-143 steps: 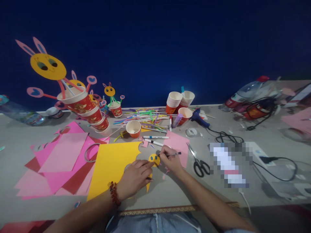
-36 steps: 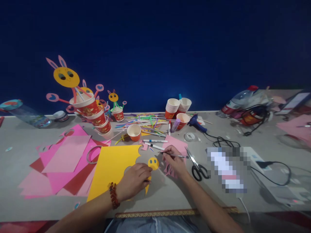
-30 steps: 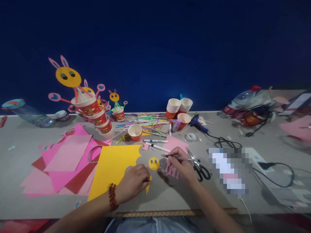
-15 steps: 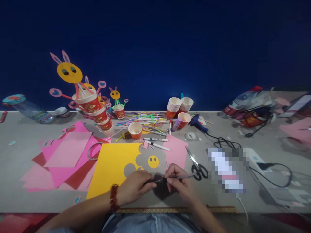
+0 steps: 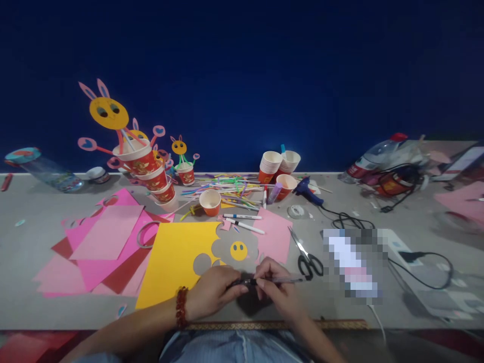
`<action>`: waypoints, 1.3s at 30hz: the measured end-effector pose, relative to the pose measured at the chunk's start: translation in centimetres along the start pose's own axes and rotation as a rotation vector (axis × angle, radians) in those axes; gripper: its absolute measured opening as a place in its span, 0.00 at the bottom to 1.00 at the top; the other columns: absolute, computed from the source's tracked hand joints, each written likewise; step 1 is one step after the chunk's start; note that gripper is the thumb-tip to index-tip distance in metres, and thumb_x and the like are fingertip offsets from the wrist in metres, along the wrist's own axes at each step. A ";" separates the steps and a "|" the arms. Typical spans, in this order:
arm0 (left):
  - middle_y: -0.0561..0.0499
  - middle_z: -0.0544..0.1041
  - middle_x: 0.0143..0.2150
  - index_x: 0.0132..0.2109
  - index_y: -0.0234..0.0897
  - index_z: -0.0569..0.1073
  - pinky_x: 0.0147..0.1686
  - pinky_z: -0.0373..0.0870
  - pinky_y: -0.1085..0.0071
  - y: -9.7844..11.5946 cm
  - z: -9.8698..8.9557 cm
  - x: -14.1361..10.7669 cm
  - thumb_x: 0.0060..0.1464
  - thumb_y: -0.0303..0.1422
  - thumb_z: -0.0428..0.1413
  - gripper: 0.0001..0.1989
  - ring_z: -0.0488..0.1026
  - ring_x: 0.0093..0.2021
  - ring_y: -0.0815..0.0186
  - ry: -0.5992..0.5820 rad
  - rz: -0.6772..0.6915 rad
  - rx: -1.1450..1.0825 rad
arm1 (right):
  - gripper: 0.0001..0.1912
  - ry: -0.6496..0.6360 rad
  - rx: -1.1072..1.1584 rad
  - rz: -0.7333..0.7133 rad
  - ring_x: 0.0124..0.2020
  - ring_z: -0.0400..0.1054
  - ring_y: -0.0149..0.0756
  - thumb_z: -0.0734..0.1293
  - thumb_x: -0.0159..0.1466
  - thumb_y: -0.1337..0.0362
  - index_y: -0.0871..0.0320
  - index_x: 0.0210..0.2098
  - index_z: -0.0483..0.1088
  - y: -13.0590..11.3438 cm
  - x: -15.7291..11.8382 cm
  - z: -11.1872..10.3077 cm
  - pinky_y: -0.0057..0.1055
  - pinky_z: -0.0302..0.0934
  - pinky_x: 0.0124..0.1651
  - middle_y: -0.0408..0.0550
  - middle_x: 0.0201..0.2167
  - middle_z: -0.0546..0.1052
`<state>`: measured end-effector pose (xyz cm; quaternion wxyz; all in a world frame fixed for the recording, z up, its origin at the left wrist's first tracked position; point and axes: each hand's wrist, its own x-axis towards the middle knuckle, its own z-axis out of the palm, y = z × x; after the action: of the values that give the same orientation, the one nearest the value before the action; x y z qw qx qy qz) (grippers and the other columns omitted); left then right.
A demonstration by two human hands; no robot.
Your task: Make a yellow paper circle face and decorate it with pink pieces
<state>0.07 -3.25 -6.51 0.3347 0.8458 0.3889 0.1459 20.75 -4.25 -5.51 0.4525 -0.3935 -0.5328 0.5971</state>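
Observation:
A slim pen with a dark end and a clear-looking barrel (image 5: 287, 280) lies level between my two hands near the front of the table. My left hand (image 5: 214, 290) pinches its dark left end. The fingers of my right hand (image 5: 278, 292) are closed round the middle, and the barrel sticks out to the right. Just beyond the hands is a small yellow paper disc (image 5: 238, 250) with two eyes and a mouth drawn on it. A yellow sheet (image 5: 174, 257) with round cut-outs reaches under my left hand. Black-handled scissors (image 5: 308, 257) rest at the right.
Pink and red papers (image 5: 109, 232) are piled at left. Stacked red cups (image 5: 147, 176) carry a rabbit figure (image 5: 109, 113). Farther back are loose sticks (image 5: 227, 186), a paper cup (image 5: 210, 202), markers (image 5: 242, 217) and a blue glue gun (image 5: 308, 190). A blurred-out phone (image 5: 351, 264) lies right.
The pen remains between both hands. My right hand has shifted slightly left along it, closer to my left hand. Other things look the same.

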 end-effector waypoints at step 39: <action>0.48 0.77 0.33 0.39 0.36 0.72 0.32 0.61 0.72 1.0 -0.7 0.1 0.66 0.53 0.37 0.29 0.74 0.34 0.63 -0.137 0.132 0.083 | 0.16 -0.197 -0.061 0.046 0.22 0.60 0.29 0.68 0.61 0.52 0.58 0.26 0.68 -0.6 0.5 0.4 0.26 0.53 0.26 0.40 0.21 0.68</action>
<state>0.34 -3.38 -5.30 0.3147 0.8907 0.3145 0.0933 20.31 -3.85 -4.88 0.3719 -0.3587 -0.5834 0.6266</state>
